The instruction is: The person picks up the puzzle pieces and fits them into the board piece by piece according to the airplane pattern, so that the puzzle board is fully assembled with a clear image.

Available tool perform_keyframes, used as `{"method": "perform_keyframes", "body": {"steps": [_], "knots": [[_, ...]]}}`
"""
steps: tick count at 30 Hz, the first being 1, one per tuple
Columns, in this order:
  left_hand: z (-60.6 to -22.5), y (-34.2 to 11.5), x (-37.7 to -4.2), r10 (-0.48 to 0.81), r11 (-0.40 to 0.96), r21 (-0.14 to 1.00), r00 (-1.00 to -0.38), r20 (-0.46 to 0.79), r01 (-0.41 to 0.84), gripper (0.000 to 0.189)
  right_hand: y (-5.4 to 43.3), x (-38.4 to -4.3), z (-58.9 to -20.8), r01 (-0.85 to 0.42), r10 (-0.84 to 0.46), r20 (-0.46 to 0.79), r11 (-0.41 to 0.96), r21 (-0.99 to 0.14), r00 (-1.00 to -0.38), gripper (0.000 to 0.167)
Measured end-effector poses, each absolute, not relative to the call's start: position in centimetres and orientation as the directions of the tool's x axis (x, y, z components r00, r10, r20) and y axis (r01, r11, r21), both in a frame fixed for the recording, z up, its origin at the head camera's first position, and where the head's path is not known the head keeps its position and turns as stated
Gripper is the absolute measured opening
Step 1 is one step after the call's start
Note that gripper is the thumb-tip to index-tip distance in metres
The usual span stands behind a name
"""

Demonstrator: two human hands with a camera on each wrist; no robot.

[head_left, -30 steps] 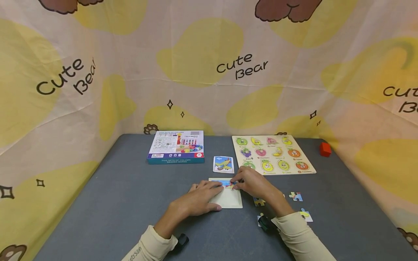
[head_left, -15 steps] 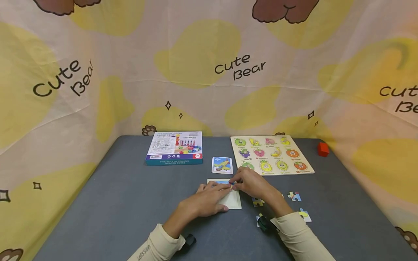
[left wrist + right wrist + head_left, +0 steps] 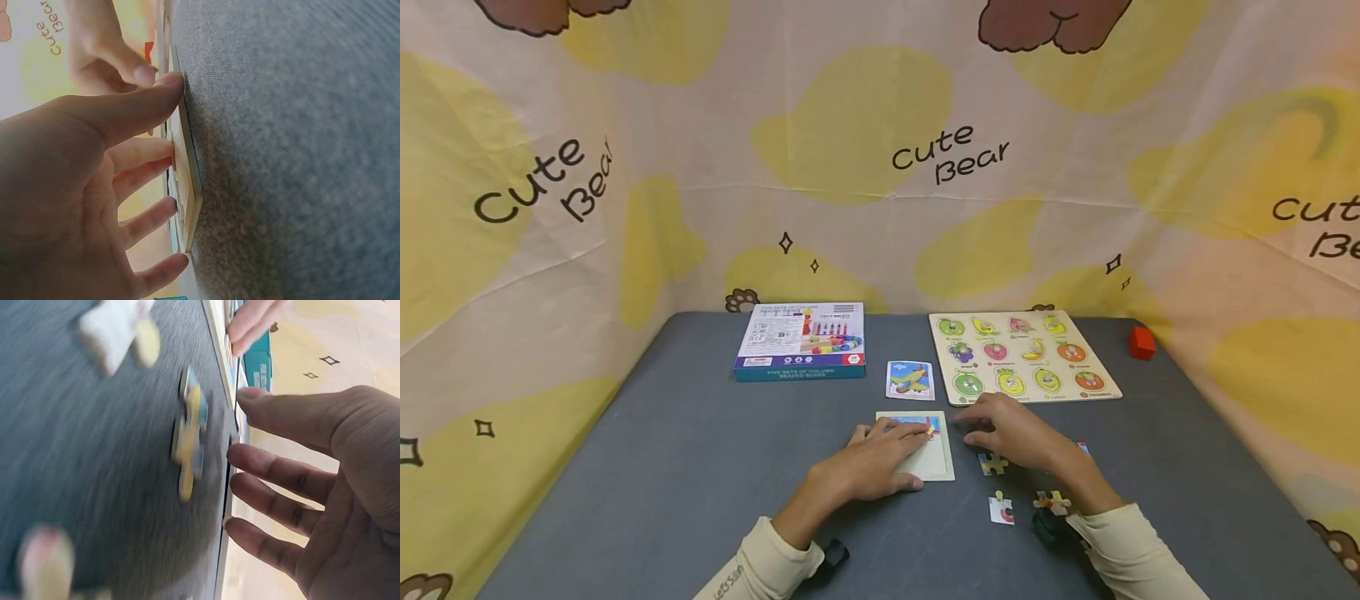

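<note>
My left hand [image 3: 871, 468] lies over a small pale puzzle tray [image 3: 938, 468], its fingers stretched across the blue picture pieces [image 3: 934, 423] along the far side. In the left wrist view, its thumb [image 3: 147, 109] touches the edge of the tray [image 3: 194, 203]. My right hand [image 3: 1021, 432] hovers just right of the tray with loosely bent fingers and holds nothing. Below and beside it, loose jigsaw pieces lie on the table: a yellow-and-blue one [image 3: 992, 464], a white one [image 3: 1002, 508] and a yellow-brown one [image 3: 1051, 502]. The right forearm partly hides another piece [image 3: 1082, 447].
Behind the tray lies an airplane picture card [image 3: 910, 381]. A fruit board [image 3: 1108, 392] is at the back right, with a red block [image 3: 1142, 342] beyond it. A flat box [image 3: 801, 372] stands at the back left. Patterned cloth surrounds the table.
My left hand has slid right over the tray. The right hand has let go of the small piece at the tray's upper right and drawn away to the right.
</note>
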State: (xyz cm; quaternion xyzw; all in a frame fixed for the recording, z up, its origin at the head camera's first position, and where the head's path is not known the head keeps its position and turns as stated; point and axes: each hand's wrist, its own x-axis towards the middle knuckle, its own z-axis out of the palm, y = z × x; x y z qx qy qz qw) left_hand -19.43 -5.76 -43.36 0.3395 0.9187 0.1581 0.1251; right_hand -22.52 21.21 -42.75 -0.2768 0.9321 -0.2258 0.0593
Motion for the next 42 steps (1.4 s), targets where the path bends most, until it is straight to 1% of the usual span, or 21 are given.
{"method": "perform_keyframes", "body": {"steps": [4, 12, 16, 22, 26, 31, 35, 42], "knots": [[-43.3, -5.8, -19.4, 0.660, 0.720, 0.379, -0.742, -0.116, 0.582, 0.071, 22.6, -21.8, -42.7, -0.516, -0.571, 0.012, 0.733, -0.442, -0.821, 0.030], [-43.2, -5.9, -19.4, 0.660, 0.718, 0.383, -0.744, -0.109, 0.581, 0.070, 24.4, -20.2, -42.6, -0.489, -0.559, -0.032, 0.751, -0.443, -0.829, 0.034], [-43.2, -6.0, -19.4, 0.660, 0.717, 0.381, -0.744, -0.105, 0.583, 0.069, 24.7, -19.5, -42.6, -0.489, -0.560, -0.038, 0.753, -0.440, -0.828, 0.030], [-43.4, -6.2, -19.5, 0.664, 0.707, 0.383, -0.744, -0.070, 0.595, 0.063, 25.0, -19.2, -43.1, -0.526, -0.574, 0.006, 0.746, -0.408, -0.819, 0.021], [-43.7, -6.8, -19.6, 0.661, 0.698, 0.402, -0.749, -0.044, 0.592, 0.061, 25.1, -19.2, -43.3, -0.520, -0.564, 0.014, 0.752, -0.406, -0.826, 0.019], [-43.9, -8.0, -19.8, 0.627, 0.713, 0.440, -0.778, -0.052, 0.545, 0.063, 25.3, -19.0, -43.2, -0.515, -0.551, 0.037, 0.751, -0.413, -0.833, 0.020], [-43.9, -9.2, -19.9, 0.596, 0.724, 0.481, -0.799, -0.077, 0.494, 0.066, 25.4, -18.9, -43.2, -0.500, -0.540, 0.026, 0.760, -0.415, -0.841, 0.018], [-43.7, -10.5, -20.1, 0.587, 0.729, 0.497, -0.804, -0.099, 0.471, 0.069, 25.5, -18.9, -43.2, -0.513, -0.545, 0.031, 0.767, -0.386, -0.838, 0.017]]}}
